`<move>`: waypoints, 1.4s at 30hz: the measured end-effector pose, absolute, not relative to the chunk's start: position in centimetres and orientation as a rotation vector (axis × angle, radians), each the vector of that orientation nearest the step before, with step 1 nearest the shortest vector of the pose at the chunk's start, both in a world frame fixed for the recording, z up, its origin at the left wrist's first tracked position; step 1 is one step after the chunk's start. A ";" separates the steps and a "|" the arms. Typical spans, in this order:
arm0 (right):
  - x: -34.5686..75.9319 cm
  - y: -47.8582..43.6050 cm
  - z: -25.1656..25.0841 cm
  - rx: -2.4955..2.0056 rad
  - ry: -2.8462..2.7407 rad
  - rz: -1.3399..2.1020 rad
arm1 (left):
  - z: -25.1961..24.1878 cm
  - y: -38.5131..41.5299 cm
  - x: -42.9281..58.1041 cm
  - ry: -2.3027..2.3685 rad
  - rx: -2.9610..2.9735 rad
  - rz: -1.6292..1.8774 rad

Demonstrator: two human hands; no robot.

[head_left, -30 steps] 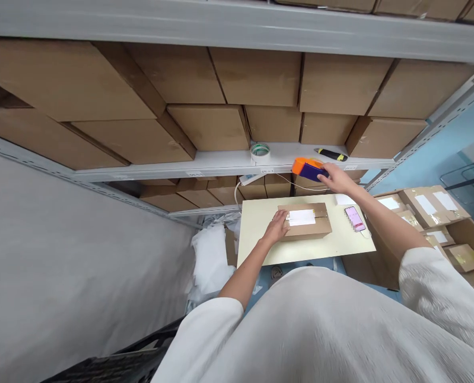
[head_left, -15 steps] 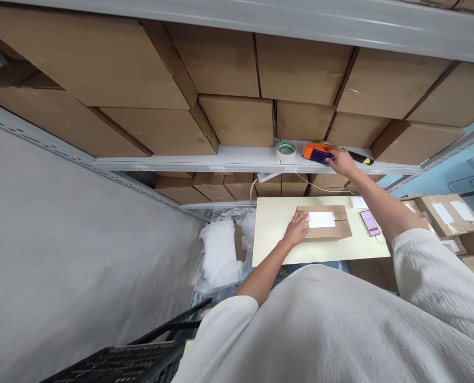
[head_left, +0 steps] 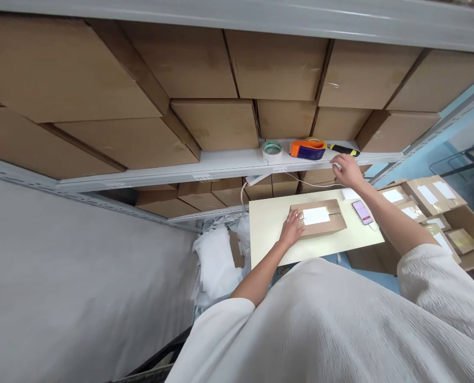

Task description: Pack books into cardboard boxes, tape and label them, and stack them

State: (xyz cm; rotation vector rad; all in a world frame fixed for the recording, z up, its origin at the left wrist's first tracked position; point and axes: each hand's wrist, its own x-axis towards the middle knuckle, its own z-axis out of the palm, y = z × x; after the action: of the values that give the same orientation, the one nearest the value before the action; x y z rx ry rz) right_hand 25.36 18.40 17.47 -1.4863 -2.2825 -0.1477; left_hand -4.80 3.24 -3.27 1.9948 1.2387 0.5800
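And there was the labelled carton (head_left: 324,229), lying on the cream table (head_left: 267,213), with bare tabletop off to its left, a strip along the near edge, and a narrower gap on the right before the phone (head_left: 362,212). The left hand (head_left: 293,227) lay over the carton's left end, fingers a little spread beside the white label (head_left: 316,215); whether the thumb pinched the side, one could not tell. Up went the eye to the shelf (head_left: 229,161), a slim ledge hemmed in by stacked boxes (head_left: 274,64), with the tape roll (head_left: 272,151), the orange and purple tape dispenser (head_left: 307,150) and the knife (head_left: 344,150) in a row close to its front edge. The right hand (head_left: 347,171) hung by that edge, just below the knife, loosely curled, part-open and holding nothing. And here was the change! A second earlier that hand had gripped the dispenser out in front of the shelf; half a second earlier it was on the ledge with fingers on it; now it sat there released, hand clear to its right. The left hand had kept its place on the carton throughout.
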 end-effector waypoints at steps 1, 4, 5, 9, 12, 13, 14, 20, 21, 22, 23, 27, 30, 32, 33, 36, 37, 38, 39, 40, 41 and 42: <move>26.6 17.4 17.2 -1.505 -2.276 -0.126 | -3.3 3.2 -4.8 1.243 1.995 0.585; 30.8 14.3 15.7 -1.615 -2.234 -0.067 | -3.3 3.2 -5.0 1.268 1.998 0.580; 32.2 13.4 15.1 -1.664 -2.214 -0.045 | -3.1 3.1 -5.0 1.278 1.998 0.576; 37.0 10.4 12.0 -1.883 -2.087 0.108 | -2.4 3.0 -4.8 1.333 1.974 0.555; 39.9 9.0 9.7 -2.034 -1.984 0.271 | -1.6 2.8 -4.2 1.415 1.932 0.545; 40.8 8.7 9.0 -2.069 -1.962 0.324 | -1.3 2.7 -3.8 1.454 1.916 0.547; 41.7 8.5 8.3 -2.097 -1.948 0.374 | -1.0 2.6 -3.3 1.498 1.901 0.553; 46.9 9.2 5.0 -2.167 -1.954 0.583 | 1.3 2.7 2.7 1.617 1.871 0.642; 47.7 9.5 4.5 -2.162 -1.969 0.605 | 1.7 2.8 4.1 1.600 1.879 0.656; 48.4 9.8 4.1 -2.154 -1.986 0.627 | 2.0 3.0 5.7 1.577 1.885 0.672; 49.1 10.1 3.7 -2.146 -2.000 0.650 | 2.3 3.2 7.3 1.548 1.888 0.690; 51.1 10.8 1.9 -2.122 -2.028 0.760 | 3.2 3.8 14.2 1.378 1.864 0.787; 52.0 10.6 0.5 -2.110 -2.044 0.852 | 3.2 3.9 19.0 1.256 1.808 0.809; 52.4 10.5 -0.5 -2.105 -2.059 0.897 | 2.9 4.0 21.7 1.235 1.744 0.788; 52.5 10.6 -0.9 -2.106 -2.066 0.913 | 2.6 4.1 22.9 1.244 1.698 0.780; 52.5 11.7 -1.8 -2.124 -2.085 0.951 | 1.5 4.6 25.3 1.316 1.493 0.785; 52.4 12.5 -2.0 -2.135 -2.083 0.965 | 1.0 4.9 25.9 1.344 1.416 0.795; 52.2 13.4 -2.2 -2.144 -2.073 0.979 | 0.5 5.2 26.4 1.368 1.342 0.806; 51.9 14.4 -2.3 -2.152 -2.055 0.993 | 0.0 5.6 26.8 1.389 1.273 0.819; 51.6 15.5 -2.5 -2.161 -2.034 1.014 | -0.5 6.0 27.1 1.406 1.211 0.833; 51.3 16.7 -2.7 -2.162 -2.011 1.033 | -1.1 6.4 27.5 1.422 1.152 0.848; 51.0 17.8 -2.9 -2.160 -1.992 1.049 | -1.6 6.9 27.9 1.440 1.095 0.866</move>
State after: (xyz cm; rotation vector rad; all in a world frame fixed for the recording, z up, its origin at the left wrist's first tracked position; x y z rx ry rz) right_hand 51.02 17.81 -2.91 -2.1600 -1.9919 1.0485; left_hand 27.92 6.93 -1.60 1.0948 1.4398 0.8657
